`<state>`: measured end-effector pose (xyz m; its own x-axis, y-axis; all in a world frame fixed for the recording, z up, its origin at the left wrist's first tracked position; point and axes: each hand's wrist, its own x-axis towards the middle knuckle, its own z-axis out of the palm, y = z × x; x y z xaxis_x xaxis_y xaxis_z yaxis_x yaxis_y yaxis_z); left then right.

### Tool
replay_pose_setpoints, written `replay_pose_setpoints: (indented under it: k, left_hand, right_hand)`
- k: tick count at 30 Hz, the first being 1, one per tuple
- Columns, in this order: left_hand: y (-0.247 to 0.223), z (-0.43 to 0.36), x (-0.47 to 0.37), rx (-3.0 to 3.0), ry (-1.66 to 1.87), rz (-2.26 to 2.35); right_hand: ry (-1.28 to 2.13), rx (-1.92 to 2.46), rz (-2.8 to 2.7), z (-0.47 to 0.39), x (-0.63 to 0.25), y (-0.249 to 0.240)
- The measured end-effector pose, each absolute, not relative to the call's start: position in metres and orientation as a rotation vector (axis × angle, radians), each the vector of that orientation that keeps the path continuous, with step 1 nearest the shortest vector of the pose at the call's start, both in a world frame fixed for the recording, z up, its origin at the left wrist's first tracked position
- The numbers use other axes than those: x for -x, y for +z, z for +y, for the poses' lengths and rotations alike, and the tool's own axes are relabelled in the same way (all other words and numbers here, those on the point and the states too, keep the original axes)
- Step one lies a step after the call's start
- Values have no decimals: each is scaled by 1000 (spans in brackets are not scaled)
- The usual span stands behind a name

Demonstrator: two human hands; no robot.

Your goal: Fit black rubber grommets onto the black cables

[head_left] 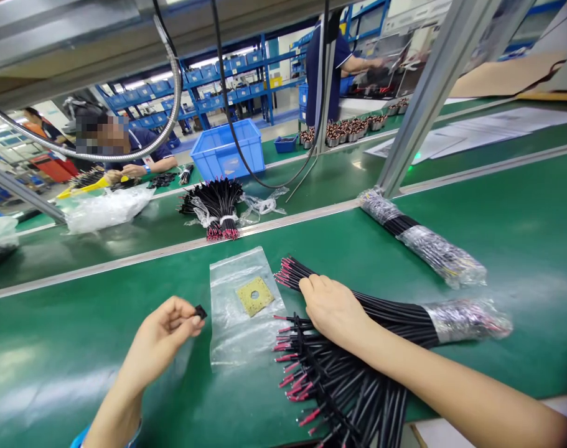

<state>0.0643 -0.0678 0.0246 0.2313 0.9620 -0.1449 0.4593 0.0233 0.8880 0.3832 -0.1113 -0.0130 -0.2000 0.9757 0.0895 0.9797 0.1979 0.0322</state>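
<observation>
Between the thumb and fingers of my left hand point(168, 333) is a small black piece point(200, 312), too small to name exactly. My right hand point(334, 308) rests with curled fingers over a bundle of black cables point(395, 314) with red wire ends; its fingertips are partly hidden. Clear film point(467, 320) wraps that bundle's right end. Below my right wrist lies a fanned pile of black cables point(348, 386), red ends facing left. Between my hands a clear plastic bag point(227, 336) lies flat, with a yellow square plate point(255, 296) with a round hole on it or in it.
A film-wrapped cable bundle point(423, 239) lies at the right. Tied black cables point(220, 205) stand behind the metal rail, near a blue bin point(228, 149). A metal post point(432, 99) rises at the right. Two co-workers are across the bench. A black cable loop hangs overhead.
</observation>
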Motion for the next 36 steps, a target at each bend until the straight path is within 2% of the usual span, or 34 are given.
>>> replay_pose_setpoints:
  k: [10, 17, 25, 32, 36]
  left_hand:
    - [19, -41, -154, -1309, 690, 954]
    - [-10, -43, -156, -1269, 740, 1006]
    - [-15, -43, -161, -1291, 748, 1078]
    - [-16, -48, -169, -1199, 738, 1039]
    - [-20, -49, -169, -1531, 742, 1129]
  right_hand:
    - [14, 1908, -2336, -116, -395, -17]
    - [102, 1798, -2426, -113, -396, -25]
    - [77, 1810, -2352, -113, -394, -25]
    - [327, 1469, -2119, -115, -398, -23]
    - [377, 1357, -2048, -114, -398, -20]
